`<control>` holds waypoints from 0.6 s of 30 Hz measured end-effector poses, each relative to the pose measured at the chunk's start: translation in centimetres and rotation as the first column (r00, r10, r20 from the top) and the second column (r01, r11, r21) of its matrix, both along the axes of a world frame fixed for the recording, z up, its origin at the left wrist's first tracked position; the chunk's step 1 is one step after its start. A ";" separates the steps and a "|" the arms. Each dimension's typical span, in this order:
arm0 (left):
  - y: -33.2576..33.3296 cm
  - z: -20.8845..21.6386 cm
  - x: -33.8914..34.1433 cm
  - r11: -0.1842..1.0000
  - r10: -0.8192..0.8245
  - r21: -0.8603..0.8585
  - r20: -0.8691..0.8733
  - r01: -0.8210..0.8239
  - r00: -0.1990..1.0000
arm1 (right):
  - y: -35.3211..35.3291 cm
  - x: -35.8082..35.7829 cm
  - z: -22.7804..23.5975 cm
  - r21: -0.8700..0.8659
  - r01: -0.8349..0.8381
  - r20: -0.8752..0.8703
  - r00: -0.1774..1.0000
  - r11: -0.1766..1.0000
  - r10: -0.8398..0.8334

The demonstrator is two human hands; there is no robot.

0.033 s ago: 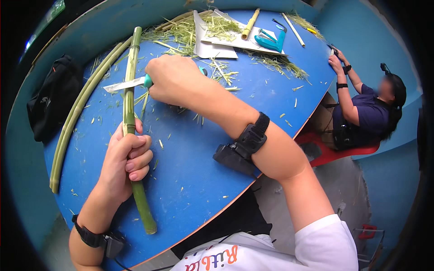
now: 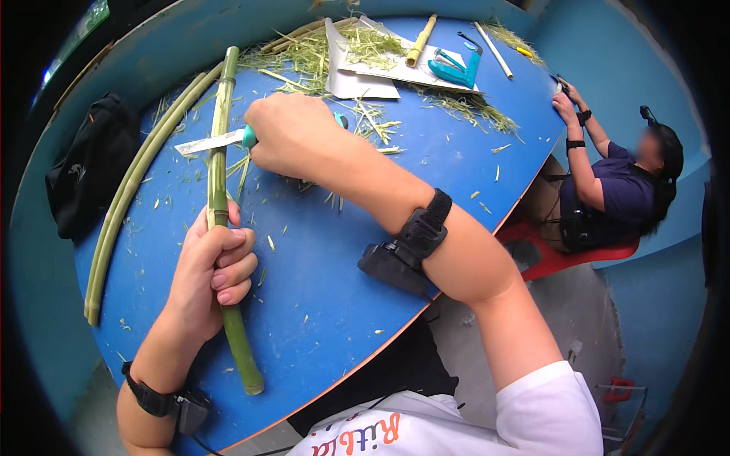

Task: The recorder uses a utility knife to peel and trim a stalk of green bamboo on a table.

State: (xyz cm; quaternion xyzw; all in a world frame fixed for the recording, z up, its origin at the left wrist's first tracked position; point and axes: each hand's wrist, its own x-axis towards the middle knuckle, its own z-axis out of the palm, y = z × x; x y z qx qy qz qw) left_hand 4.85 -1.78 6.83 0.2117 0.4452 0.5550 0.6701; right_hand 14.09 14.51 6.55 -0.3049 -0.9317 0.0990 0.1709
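Observation:
My left hand (image 2: pixel 217 270) is closed round the lower part of a green bamboo stalk (image 2: pixel 242 346), which slants up and away over the table. Above that grip the stalk is partly scraped pale. In my right hand (image 2: pixel 293 137) is a knife (image 2: pixel 209 143) with a teal handle, its blade lying across the upper stalk and pointing left. My fist hides most of the knife's handle. To the left of the held stalk lie long, thin green stalks (image 2: pixel 125 194), bent by the lens.
Green shavings (image 2: pixel 304 68) and white sheets (image 2: pixel 365 87) cover the blue table's (image 2: pixel 334 281) far side. A teal hand tool (image 2: pixel 460 70) and a short bamboo piece (image 2: pixel 422 39) lie there. A black bag (image 2: pixel 91 167) is at left. Another person (image 2: pixel 620 178) works at right.

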 end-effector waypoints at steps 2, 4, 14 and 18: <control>0.0 0.0 0.0 1.000 -0.004 -0.011 -0.018 0.004 1.000 | 0.2 0.0 -0.3 0.021 0.012 -0.013 1.000 1.000 -0.011; 0.1 0.0 0.1 1.000 -0.018 -0.017 -0.028 0.017 0.999 | 0.9 0.0 -0.8 0.040 0.022 -0.023 1.000 0.999 -0.021; -0.1 -0.6 -0.5 0.997 -0.076 -0.007 0.038 0.076 0.996 | 3.1 0.6 -1.5 0.051 0.128 -0.097 0.988 0.990 -0.123; 0.3 -1.6 -1.2 0.999 0.047 0.010 0.277 -0.052 0.960 | 0.8 0.0 -1.0 -0.012 -0.025 0.080 0.996 1.000 0.026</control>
